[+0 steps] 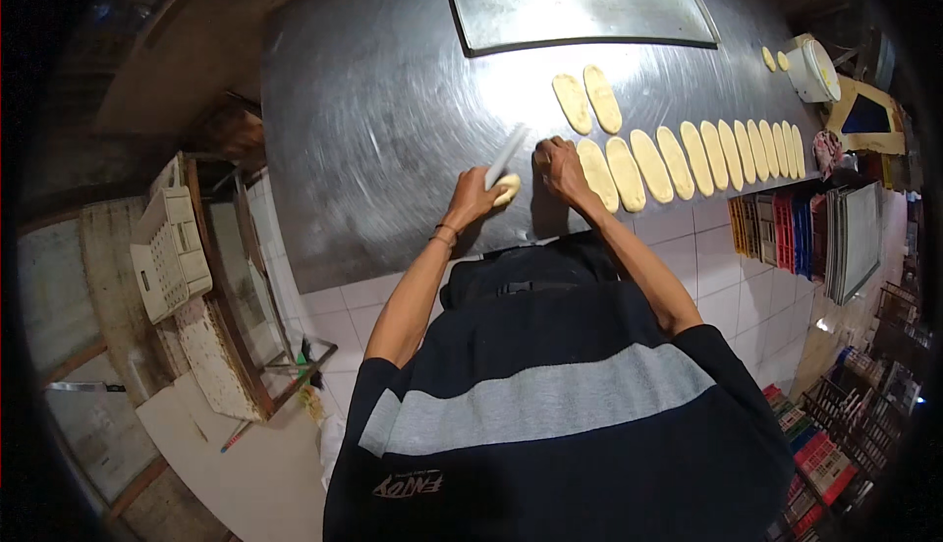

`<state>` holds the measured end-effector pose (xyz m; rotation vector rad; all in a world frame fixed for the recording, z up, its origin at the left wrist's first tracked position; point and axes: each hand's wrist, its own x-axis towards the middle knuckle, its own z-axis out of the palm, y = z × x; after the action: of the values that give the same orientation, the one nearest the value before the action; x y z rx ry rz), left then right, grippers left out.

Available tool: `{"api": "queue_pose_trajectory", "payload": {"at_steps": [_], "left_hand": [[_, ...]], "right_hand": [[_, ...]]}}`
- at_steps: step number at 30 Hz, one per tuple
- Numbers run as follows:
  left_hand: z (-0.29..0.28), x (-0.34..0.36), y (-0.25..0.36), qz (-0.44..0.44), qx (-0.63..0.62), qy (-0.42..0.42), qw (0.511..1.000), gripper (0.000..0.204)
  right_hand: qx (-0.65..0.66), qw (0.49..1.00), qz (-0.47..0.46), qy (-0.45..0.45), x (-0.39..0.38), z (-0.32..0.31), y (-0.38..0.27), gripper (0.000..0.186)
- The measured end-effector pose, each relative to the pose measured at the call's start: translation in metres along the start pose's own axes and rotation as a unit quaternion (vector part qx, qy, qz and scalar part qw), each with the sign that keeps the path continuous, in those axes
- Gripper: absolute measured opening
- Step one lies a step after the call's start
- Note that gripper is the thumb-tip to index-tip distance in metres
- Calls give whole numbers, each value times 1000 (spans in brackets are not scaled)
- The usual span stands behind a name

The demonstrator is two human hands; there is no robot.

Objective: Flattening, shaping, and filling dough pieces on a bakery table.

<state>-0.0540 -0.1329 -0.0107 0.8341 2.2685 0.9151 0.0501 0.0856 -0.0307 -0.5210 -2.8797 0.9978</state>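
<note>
In the head view, the left hand (pixel 473 198) was closed round a pale flat tool (pixel 506 154), a curled dough piece (pixel 508 189) by its fingers, over the steel table (pixel 373 100). The right hand (pixel 560 167), apart from it, was bunched beside the left end of a row of dough ovals (pixel 651 166); whether it gripped anything could not be told. Two more ovals (pixel 602 98) lay beyond that row
</note>
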Motion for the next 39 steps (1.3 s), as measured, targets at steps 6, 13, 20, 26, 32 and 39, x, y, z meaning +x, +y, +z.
{"api": "queue_pose_trajectory", "payload": {"at_steps": [6, 13, 20, 26, 32, 39], "left_hand": [[-41, 10, -36, -81, -62, 241, 965, 29], [-14, 14, -58, -154, -2, 193, 969, 39], [-43, -3, -44, -230, -311, 108, 916, 30], [-41, 3, -47, -206, -133, 69, 967, 31], [-39, -3, -66, -149, 59, 129, 979, 41], [-80, -43, -58, -128, -35, 160, 978, 31]], "right_hand": [[201, 976, 79, -1, 24, -52, -53, 34], [339, 917, -38, 207, 37, -33, -115, 61], [198, 973, 108, -58, 31, 48, -64, 99], [73, 997, 25, -9, 35, 47, -84, 96], [232, 967, -27, 104, 32, 28, -98, 76], [142, 982, 123, 33, 30, 34, -112, 100]]}}
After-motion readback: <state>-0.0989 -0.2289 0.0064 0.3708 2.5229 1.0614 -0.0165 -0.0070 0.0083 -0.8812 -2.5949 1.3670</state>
